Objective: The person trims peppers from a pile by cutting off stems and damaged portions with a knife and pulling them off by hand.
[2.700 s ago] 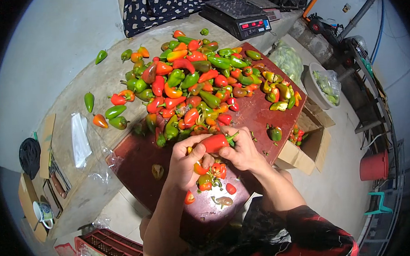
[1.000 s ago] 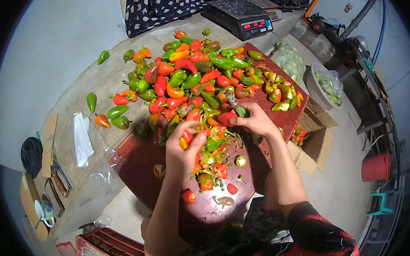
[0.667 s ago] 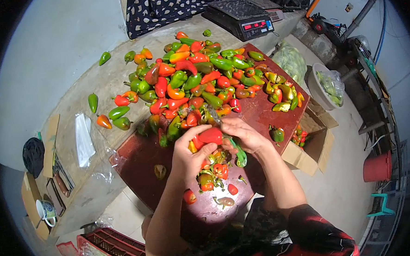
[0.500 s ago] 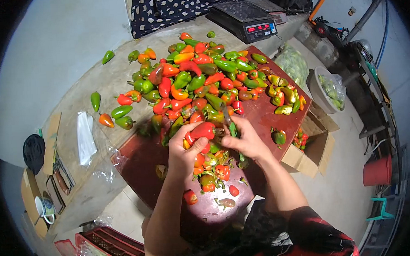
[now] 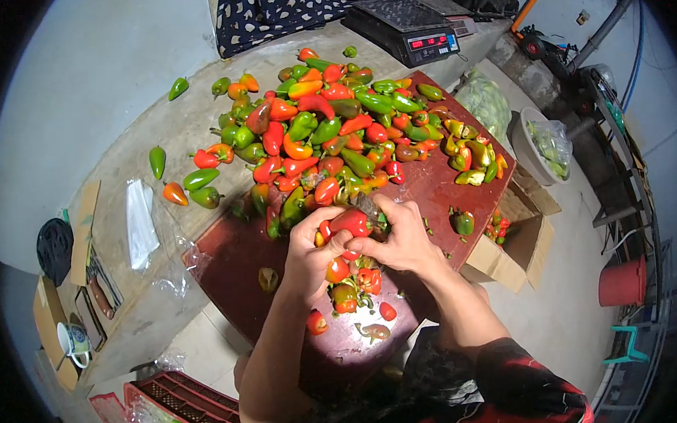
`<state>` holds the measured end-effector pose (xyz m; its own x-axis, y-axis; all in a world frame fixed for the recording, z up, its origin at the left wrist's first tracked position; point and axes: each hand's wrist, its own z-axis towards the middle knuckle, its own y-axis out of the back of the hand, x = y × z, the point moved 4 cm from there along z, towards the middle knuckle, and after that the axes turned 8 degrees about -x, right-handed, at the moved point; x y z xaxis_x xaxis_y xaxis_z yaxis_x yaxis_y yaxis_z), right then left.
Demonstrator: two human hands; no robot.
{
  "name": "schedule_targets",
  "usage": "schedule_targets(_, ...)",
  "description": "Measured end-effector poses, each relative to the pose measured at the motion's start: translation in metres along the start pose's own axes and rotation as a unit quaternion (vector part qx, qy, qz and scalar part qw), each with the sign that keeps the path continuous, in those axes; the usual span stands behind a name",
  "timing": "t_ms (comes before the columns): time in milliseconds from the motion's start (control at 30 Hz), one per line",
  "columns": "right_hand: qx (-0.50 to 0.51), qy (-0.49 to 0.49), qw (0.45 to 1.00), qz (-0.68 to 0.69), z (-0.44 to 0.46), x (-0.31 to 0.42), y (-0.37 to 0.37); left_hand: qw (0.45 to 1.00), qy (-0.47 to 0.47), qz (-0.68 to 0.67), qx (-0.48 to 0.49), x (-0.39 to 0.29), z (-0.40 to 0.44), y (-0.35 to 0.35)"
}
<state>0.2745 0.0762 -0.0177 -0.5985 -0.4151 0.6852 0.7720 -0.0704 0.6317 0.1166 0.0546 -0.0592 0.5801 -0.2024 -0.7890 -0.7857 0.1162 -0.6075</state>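
Observation:
My left hand (image 5: 313, 247) is closed around a red pepper (image 5: 350, 223), with a bit of another orange-red pepper showing by its fingers. My right hand (image 5: 397, 235) is closed on a small knife (image 5: 367, 204), whose dark blade lies at the pepper's stem end; the handle is mostly hidden in the fingers. The right thumb touches the pepper. Below the hands, cut red and green pepper pieces (image 5: 345, 297) and stem scraps lie on the dark red board (image 5: 234, 255). Beyond the hands spreads a large heap of red, orange and green peppers (image 5: 303, 129).
Split peppers (image 5: 469, 155) lie at the board's right edge. A cardboard box (image 5: 543, 239) holding peppers stands below it. A digital scale (image 5: 410, 39) sits at the back. On the right are a white tub (image 5: 539, 174) and a red bucket (image 5: 622, 282). A red crate (image 5: 182, 407) stands front left.
My right hand has closed in on my left, bringing the knife against the red pepper's stem end. The pepper has shifted slightly to the right, and the green handle is now less visible.

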Motion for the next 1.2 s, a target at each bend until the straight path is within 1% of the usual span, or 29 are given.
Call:
schedule_targets(33,0.0,0.012,1.0,-0.012,0.0,0.0,0.001,1.0,0.003,0.003,0.002,0.0,0.0,-0.001)
schedule_targets(167,0.004,0.01,1.0,-0.024,0.0,0.002,0.004,1.0,0.005,0.002,0.001,0.001,-0.002,-0.003)
schedule_targets(267,0.018,-0.013,0.999,-0.029,-0.002,-0.003,0.0,1.0,-0.001,-0.025,-0.018,0.005,-0.003,-0.006)
schedule_targets(333,-0.005,-0.016,1.0,-0.024,-0.006,-0.007,-0.003,0.998,0.0,-0.05,-0.022,0.007,-0.005,-0.008)
schedule_targets(467,-0.015,-0.027,0.999,-0.025,-0.009,-0.006,-0.009,0.997,-0.005,-0.072,-0.02,0.007,-0.006,-0.012)
schedule_targets(567,-0.028,-0.039,0.999,0.005,-0.01,0.0,-0.01,0.998,-0.013,-0.059,-0.034,0.006,-0.007,-0.012)
schedule_targets(633,0.004,-0.107,0.992,0.07,-0.013,-0.003,-0.014,0.995,-0.007,-0.091,-0.035,0.008,-0.007,-0.009)
schedule_targets(767,-0.003,-0.099,0.994,0.053,-0.013,-0.001,-0.015,0.992,-0.017,-0.114,-0.049,0.01,-0.008,-0.011)
schedule_targets(867,0.006,-0.111,0.992,0.053,-0.011,0.001,-0.015,0.992,-0.027,-0.109,-0.063,0.012,-0.007,-0.011)
schedule_targets(933,-0.002,-0.114,0.993,0.01,-0.014,-0.006,-0.019,0.99,-0.047,-0.103,-0.086,0.011,-0.007,-0.01)
schedule_targets(967,-0.002,-0.114,0.993,0.01,-0.015,-0.008,-0.022,0.99,-0.047,-0.103,-0.086,0.012,-0.007,-0.013)
schedule_targets(1033,-0.016,-0.126,0.992,0.022,-0.018,-0.012,-0.025,0.982,-0.098,-0.104,-0.122,0.008,-0.005,-0.015)
schedule_targets(1167,-0.02,-0.142,0.988,0.055,-0.013,-0.005,-0.022,0.984,-0.089,-0.111,-0.11,0.013,-0.003,-0.011)
schedule_targets(1200,-0.033,-0.134,0.987,0.084,-0.011,-0.005,-0.02,0.986,-0.061,-0.131,-0.085,0.012,-0.005,-0.013)
